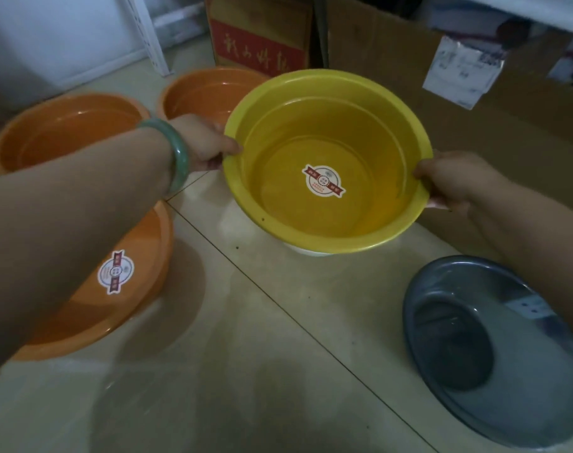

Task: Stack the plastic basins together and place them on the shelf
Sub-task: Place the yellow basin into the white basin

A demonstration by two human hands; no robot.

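A yellow basin (327, 132) with a round sticker inside is held above the tiled floor, tilted toward me. My left hand (203, 145) grips its left rim and my right hand (448, 179) grips its right rim. A white basin (311, 251) peeks out just beneath it. Three orange basins lie on the floor: one at far left (66, 129), one behind my left hand (206, 93), one with a sticker under my left forearm (138, 273). A grey basin (494, 348) lies at lower right.
Cardboard boxes (393, 60) stand along the back and right, one with a red label (259, 47). A white shelf upright (147, 34) stands at the back left. Bare floor tiles (262, 371) stretch in front of me.
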